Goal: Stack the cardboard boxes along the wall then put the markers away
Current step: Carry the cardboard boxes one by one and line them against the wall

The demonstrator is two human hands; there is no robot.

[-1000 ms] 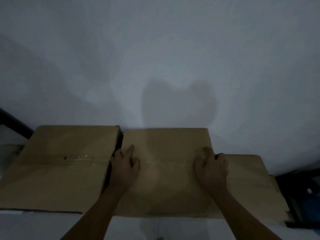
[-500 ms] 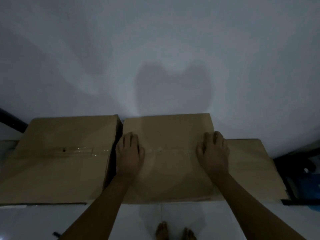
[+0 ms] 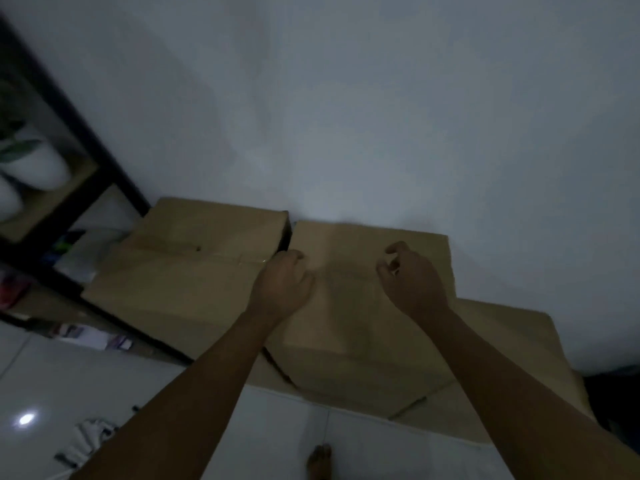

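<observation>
Wall (image 3: 381,116) fills the far side, dim light. Three boxes sit along it: left box (image 3: 187,271) by the black shelf (image 3: 104,174), middle box (image 3: 363,323) stacked on a lower right box (image 3: 512,358). White tile floor (image 3: 277,427) near me. My left hand (image 3: 284,285) rests on the middle box's left edge, fingers curled under, holding nothing I can see. My right hand (image 3: 412,282) hovers over its top, fingers loosely curled, pinching nothing. White pots (image 3: 38,164) on the shelf. Small items (image 3: 83,441) on the floor near left, too blurred to tell if they're markers.
</observation>
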